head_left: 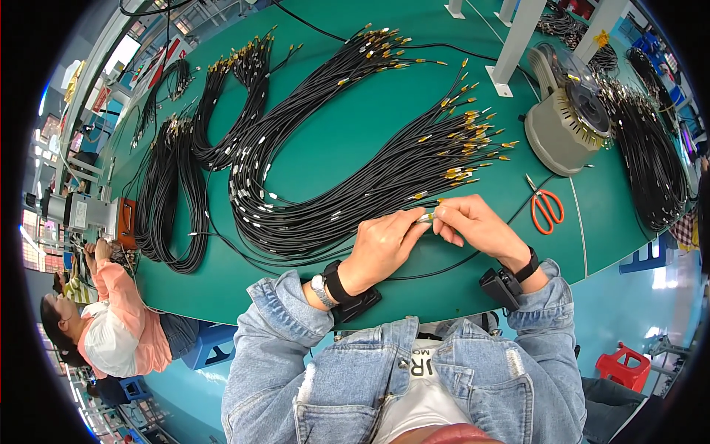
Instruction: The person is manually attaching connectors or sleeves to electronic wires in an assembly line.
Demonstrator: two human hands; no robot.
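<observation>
My left hand (383, 248) and my right hand (473, 224) meet just in front of a large bundle of black cables (310, 211). Pinched between their fingertips is a cable end (426, 217) with a whitish and gold-yellow tip. The left fingers are closed on it from one side, the right thumb and fingers from the other; my fingers partly hide it. Beyond my hands, the bundle's many loose ends carry gold-coloured connectors (473, 140), and small white tags sit along the cables.
A smaller cable coil (170, 200) lies to the left. Orange-handled scissors (546, 207) and a grey round machine (566, 111) are at the right, beside a metal post (514, 52). More cables (647, 163) lie at the far right of the green table (222, 292). A person (122, 325) sits at left.
</observation>
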